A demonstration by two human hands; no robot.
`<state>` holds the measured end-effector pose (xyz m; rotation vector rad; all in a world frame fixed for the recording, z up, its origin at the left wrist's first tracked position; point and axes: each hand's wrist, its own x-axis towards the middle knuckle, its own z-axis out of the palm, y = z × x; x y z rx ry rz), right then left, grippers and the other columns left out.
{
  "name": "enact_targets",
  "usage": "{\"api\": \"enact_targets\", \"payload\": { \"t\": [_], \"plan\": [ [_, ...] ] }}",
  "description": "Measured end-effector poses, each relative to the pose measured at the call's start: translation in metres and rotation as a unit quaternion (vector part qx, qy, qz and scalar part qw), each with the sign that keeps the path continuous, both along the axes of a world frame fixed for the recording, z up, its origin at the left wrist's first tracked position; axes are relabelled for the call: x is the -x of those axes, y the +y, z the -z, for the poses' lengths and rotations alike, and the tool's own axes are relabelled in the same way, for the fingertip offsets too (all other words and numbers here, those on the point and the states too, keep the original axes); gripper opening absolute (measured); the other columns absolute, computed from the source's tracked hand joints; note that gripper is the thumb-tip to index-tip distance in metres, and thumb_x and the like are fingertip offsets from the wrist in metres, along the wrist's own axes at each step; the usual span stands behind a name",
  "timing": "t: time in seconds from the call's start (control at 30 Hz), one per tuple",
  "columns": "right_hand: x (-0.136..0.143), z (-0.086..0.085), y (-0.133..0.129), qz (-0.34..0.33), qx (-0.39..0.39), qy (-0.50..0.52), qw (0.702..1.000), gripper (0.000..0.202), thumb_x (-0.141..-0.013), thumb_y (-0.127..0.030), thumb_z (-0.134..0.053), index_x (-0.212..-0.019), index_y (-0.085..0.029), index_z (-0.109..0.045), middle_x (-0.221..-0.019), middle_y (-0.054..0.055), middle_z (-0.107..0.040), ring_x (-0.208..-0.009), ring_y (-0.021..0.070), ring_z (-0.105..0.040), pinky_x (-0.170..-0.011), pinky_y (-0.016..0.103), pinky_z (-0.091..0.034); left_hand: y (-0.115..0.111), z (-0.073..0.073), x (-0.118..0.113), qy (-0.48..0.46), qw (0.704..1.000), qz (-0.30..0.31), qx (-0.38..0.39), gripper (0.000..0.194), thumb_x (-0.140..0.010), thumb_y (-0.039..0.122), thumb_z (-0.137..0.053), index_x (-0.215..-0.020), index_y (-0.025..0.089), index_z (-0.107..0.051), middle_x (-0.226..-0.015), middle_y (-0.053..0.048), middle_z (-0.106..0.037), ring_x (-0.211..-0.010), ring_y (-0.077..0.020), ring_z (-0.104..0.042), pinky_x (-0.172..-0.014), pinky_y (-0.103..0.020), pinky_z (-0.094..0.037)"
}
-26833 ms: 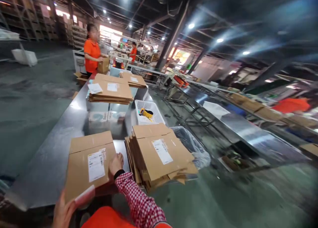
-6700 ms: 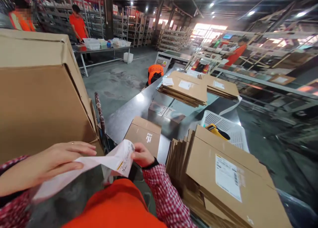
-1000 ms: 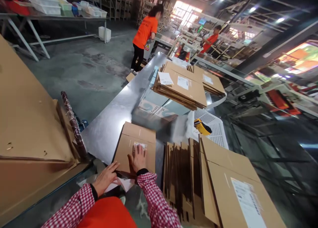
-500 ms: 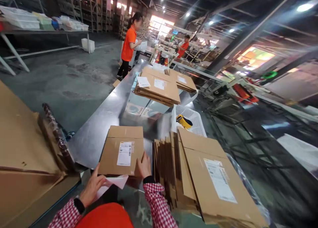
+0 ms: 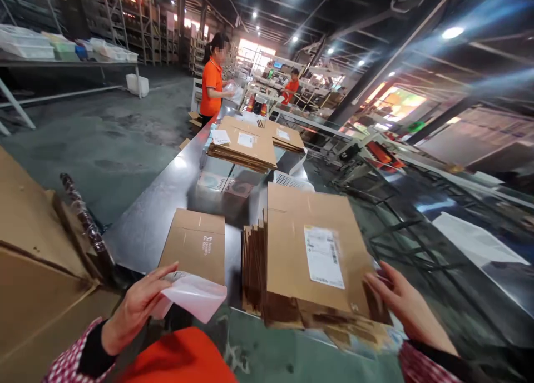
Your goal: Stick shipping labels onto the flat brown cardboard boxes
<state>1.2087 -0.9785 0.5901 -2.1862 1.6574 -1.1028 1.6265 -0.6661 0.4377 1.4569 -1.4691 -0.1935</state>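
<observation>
My left hand (image 5: 139,302) pinches a translucent whitish sheet (image 5: 196,295) in front of an unlabelled flat carton (image 5: 196,244) that lies on the metal table and has printed text. On the right, my right hand (image 5: 398,297) grips the lower right edge of a flat cardboard carton (image 5: 311,244) with a white shipping label (image 5: 324,256). This labelled carton leans over a row of upright flattened cartons (image 5: 253,266), its right edge partly covered by my fingers.
Stacked flat cartons (image 5: 246,141) top light boxes farther along the metal table (image 5: 142,216). Behind the labelled carton is a white basket (image 5: 292,181). A large carton (image 5: 37,260) stands left. Two people in orange are beyond.
My right hand has left the small carton and moved right to the labelled one, which has shifted left. The small carton no longer shows a label. My left hand still has the sheet.
</observation>
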Motion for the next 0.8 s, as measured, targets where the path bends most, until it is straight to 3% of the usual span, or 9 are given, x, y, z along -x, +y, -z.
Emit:
{"api": "enact_targets", "payload": {
  "t": [0.07,0.13,0.23,0.3,0.37,0.43,0.53,0.67,0.8],
  "plan": [
    [-0.022,0.012,0.023,-0.045,-0.017,-0.017,0.999,0.071,-0.070,-0.061,-0.064,-0.126,-0.018,-0.058,-0.130,0.023,-0.053,-0.124,0.0378,-0.046,-0.100,0.057,-0.037,0.003,-0.011,0.000,-0.006,1.000,0.009,0.008,0.023,-0.094,0.026,-0.047,-0.103,0.023,-0.068,-0.126,-0.008,-0.063,-0.111,-0.0174,-0.063,-0.094,-0.022,-0.049],
    [-0.069,0.030,0.063,-0.244,-0.091,-0.067,0.963,0.073,-0.079,-0.053,-0.063,-0.143,-0.029,-0.037,-0.148,0.011,-0.035,-0.135,0.0295,-0.035,-0.108,0.052,-0.031,0.007,-0.024,0.002,0.001,1.000,0.017,0.011,0.025,-0.095,0.027,-0.045,-0.102,0.023,-0.069,-0.125,-0.009,-0.065,-0.111,-0.0186,-0.063,-0.093,-0.024,-0.050],
    [-0.162,0.057,0.120,-0.614,-0.256,-0.035,0.746,0.089,-0.074,-0.049,-0.071,-0.148,-0.023,-0.027,-0.152,0.012,-0.028,-0.138,0.0269,-0.030,-0.112,0.045,-0.028,0.014,-0.046,0.012,0.036,0.999,0.012,0.001,0.033,-0.096,0.035,-0.041,-0.096,0.021,-0.071,-0.118,-0.010,-0.068,-0.108,-0.0207,-0.065,-0.090,-0.026,-0.052],
    [-0.214,0.070,0.144,-0.730,-0.267,-0.048,0.627,0.083,-0.074,-0.050,-0.072,-0.142,-0.018,-0.039,-0.147,0.013,-0.036,-0.137,0.0262,-0.032,-0.113,0.042,-0.026,0.017,-0.060,0.020,0.072,0.997,-0.010,-0.021,0.039,-0.095,0.041,-0.040,-0.089,0.020,-0.072,-0.113,-0.010,-0.071,-0.102,-0.0213,-0.068,-0.087,-0.027,-0.054],
    [-0.246,0.080,0.159,-0.766,-0.269,-0.084,0.578,0.059,-0.075,-0.049,-0.071,-0.123,-0.016,-0.061,-0.137,0.011,-0.049,-0.131,0.0261,-0.040,-0.112,0.040,-0.028,0.019,-0.069,0.025,0.115,0.991,-0.050,-0.041,0.044,-0.094,0.048,-0.040,-0.087,0.019,-0.073,-0.110,-0.010,-0.072,-0.096,-0.0221,-0.069,-0.083,-0.028,-0.055],
    [-0.257,0.091,0.168,-0.750,-0.325,-0.112,0.566,0.040,-0.078,-0.048,-0.068,-0.101,-0.016,-0.071,-0.121,0.009,-0.061,-0.118,0.0252,-0.052,-0.105,0.038,-0.036,0.019,-0.069,0.023,0.149,0.982,-0.099,-0.055,0.048,-0.093,0.052,-0.039,-0.091,0.017,-0.073,-0.106,-0.012,-0.073,-0.093,-0.0232,-0.069,-0.082,-0.030,-0.055],
    [-0.251,0.109,0.176,-0.664,-0.472,-0.144,0.561,0.034,-0.078,-0.047,-0.068,-0.094,-0.017,-0.072,-0.094,0.004,-0.070,-0.089,0.0214,-0.064,-0.085,0.035,-0.049,0.019,-0.054,0.011,0.167,0.966,-0.178,-0.090,0.047,-0.092,0.049,-0.040,-0.100,0.015,-0.071,-0.111,-0.013,-0.070,-0.101,-0.0247,-0.065,-0.090,-0.034,-0.052],
    [-0.245,0.133,0.185,-0.541,-0.530,-0.219,0.615,0.034,-0.069,-0.041,-0.077,-0.088,-0.015,-0.069,-0.083,0.002,-0.069,-0.076,0.0166,-0.061,-0.074,0.028,-0.047,0.023,-0.025,0.009,0.159,0.940,-0.286,-0.091,0.050,-0.086,0.048,-0.051,-0.124,0.015,-0.057,-0.139,-0.014,-0.050,-0.130,-0.0282,-0.044,-0.109,-0.043,-0.035],
    [-0.249,0.152,0.192,-0.454,-0.504,-0.247,0.692,0.033,-0.065,-0.041,-0.078,-0.069,-0.014,-0.058,-0.063,-0.004,-0.056,-0.060,0.0098,-0.046,-0.059,0.021,-0.039,0.021,-0.012,0.038,0.197,0.963,-0.088,-0.163,0.053,-0.076,0.039,-0.067,-0.124,0.024,-0.054,-0.126,-0.007,-0.061,-0.116,-0.0248,-0.057,-0.101,-0.036,-0.044]
  ]
}}
